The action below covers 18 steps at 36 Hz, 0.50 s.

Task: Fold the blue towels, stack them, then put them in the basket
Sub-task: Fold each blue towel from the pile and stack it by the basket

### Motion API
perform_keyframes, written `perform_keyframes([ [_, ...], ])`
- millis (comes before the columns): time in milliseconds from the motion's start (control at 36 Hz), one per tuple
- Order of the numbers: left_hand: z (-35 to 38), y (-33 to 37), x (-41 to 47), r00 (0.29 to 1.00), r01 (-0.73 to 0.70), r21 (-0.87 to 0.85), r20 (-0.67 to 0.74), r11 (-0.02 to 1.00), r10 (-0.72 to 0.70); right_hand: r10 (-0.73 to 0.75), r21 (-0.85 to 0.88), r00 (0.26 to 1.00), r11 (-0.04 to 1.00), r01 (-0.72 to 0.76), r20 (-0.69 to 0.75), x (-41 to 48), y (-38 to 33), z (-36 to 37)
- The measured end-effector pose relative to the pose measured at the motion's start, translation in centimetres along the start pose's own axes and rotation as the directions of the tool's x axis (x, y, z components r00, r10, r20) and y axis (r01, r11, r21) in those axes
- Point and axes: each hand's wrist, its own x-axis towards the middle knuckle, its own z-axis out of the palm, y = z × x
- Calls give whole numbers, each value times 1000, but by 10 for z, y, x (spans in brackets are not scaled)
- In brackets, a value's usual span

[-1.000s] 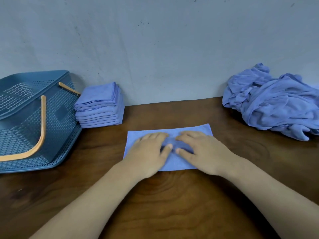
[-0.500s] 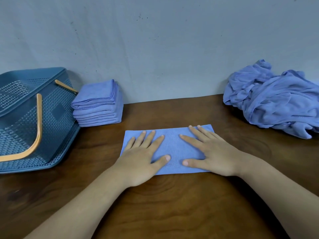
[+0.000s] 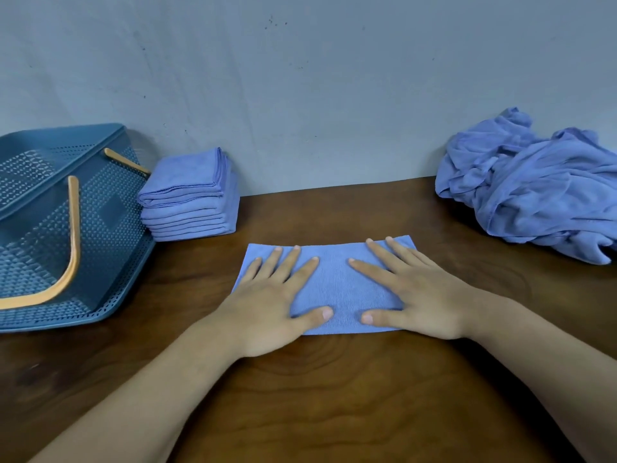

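Blue towel point(image 3: 337, 285) flat under left hand point(image 3: 267, 312) and right hand point(image 3: 430, 302), fingers point(image 3: 288, 264) splayed wide.

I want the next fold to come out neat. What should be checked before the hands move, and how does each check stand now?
1. Towel lies flat on the table, no bunching: ok.
2. Left hand pressed flat on its left half: ok.
3. Right hand pressed flat on its right half: ok.
4. Stack even, apart from the towel: ok.
5. Room in the basket: cannot tell, its inside is mostly out of view.
6. All towels folded: not ok; a crumpled pile lies at the right.
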Motion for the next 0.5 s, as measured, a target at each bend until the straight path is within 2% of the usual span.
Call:
perform_keyframes([
  [250, -5, -4, -6, 998, 2, -136, 65, 991, 7, 21, 109, 1000, 994, -19, -17, -13, -1, -1],
  [389, -1, 10, -11, 998, 44, -43, 41, 998, -42, 24, 45, 999, 999, -22, -38, -11, -1, 4],
  [444, -3, 14, -11, 997, 58, -43, 55, 997, -55, 14, 69, 999, 998, -11, -48, -12, -1, 2],
  [500, -6, 18, -10, 996, 64, -54, 61, 996, -61, 14, 137, 992, 991, 3, -126, -9, 0, -1],
])
